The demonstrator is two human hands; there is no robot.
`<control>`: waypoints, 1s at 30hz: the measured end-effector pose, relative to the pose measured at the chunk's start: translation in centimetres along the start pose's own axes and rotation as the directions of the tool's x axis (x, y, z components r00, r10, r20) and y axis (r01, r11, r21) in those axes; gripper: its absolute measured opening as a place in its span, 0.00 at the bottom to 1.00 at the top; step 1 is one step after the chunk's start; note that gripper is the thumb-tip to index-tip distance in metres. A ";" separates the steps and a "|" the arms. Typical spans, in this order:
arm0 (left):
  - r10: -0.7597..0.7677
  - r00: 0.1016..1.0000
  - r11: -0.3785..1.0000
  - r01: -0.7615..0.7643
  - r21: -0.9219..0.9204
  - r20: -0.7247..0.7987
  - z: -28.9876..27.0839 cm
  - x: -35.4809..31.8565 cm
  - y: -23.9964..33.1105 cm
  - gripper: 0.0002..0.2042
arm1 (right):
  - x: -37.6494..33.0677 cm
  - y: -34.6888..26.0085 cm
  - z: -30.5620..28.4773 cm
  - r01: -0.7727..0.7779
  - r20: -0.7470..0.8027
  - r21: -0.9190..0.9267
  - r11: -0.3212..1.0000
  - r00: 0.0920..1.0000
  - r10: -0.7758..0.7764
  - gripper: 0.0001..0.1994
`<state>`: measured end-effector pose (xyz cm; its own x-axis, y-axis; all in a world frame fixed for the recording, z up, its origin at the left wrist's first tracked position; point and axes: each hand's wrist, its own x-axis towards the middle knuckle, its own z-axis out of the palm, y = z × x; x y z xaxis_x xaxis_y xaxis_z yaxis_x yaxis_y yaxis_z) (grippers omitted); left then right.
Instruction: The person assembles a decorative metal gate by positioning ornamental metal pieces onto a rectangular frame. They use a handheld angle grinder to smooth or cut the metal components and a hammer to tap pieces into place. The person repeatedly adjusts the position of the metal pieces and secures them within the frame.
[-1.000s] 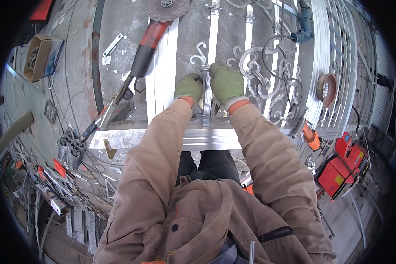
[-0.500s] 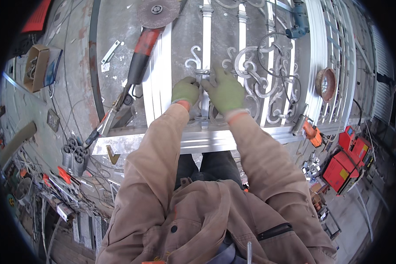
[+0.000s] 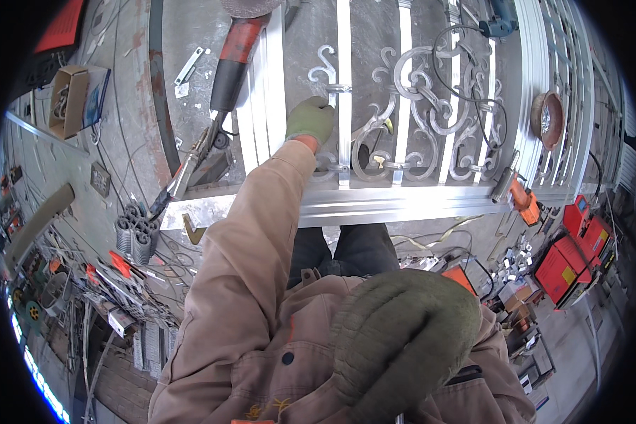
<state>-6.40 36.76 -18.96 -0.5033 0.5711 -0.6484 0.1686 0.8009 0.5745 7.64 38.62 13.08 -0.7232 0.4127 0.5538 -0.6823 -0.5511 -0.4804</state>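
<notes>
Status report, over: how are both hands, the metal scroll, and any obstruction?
Left hand at metal scroll, beside upright bar. Right hand before chest, near camera. Black cable over scrollwork on the right.

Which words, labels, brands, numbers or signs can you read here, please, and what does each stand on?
I quote none.
Brown work jacket: yellow stitched characters, not copied here.
Red-cased machine: yellow label, any print too small to read.
Angle grinder: no text I can make out.

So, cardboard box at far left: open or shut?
Open. The cardboard box is uncovered on top; grey pieces show inside.
</notes>
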 end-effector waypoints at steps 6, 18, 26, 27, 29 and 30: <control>-0.020 1.000 1.000 0.020 -0.009 -0.006 0.6 0.4 -0.7 0.17 | -1.4 0.6 2.7 0.120 -0.161 0.406 0.906 0.985 -0.058 0.19; 0.001 1.000 1.000 -0.001 0.004 0.019 -0.1 -0.2 0.4 0.21 | -17.2 0.9 -10.0 -0.853 -0.907 -0.421 -0.308 0.392 0.153 0.13; 0.053 0.997 0.997 -0.049 0.065 -0.055 0.2 -0.2 -0.1 0.23 | -19.2 4.3 -12.1 -0.663 -0.855 -0.498 -0.559 0.482 0.189 0.12; 0.031 0.999 0.999 -0.030 0.044 -0.029 0.1 -0.3 0.1 0.23 | -19.1 4.3 -11.9 -0.716 -0.872 -0.477 -0.511 0.458 0.173 0.12; -0.010 1.000 1.000 0.009 0.004 0.026 -0.2 -0.3 0.4 0.22 | -19.0 4.0 -11.6 -0.809 -0.904 -0.426 -0.405 0.403 0.145 0.12; -0.006 1.000 1.000 0.006 0.014 0.028 -0.2 -0.2 0.3 0.22 | -18.9 3.9 -11.3 -0.847 -0.922 -0.387 -0.364 0.363 0.137 0.11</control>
<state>-6.40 36.81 -18.57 -0.4801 0.5711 -0.6658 0.1776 0.8066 0.5638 17.46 36.83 -6.97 -0.4541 0.7429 -0.4919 0.8198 0.1321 -0.5572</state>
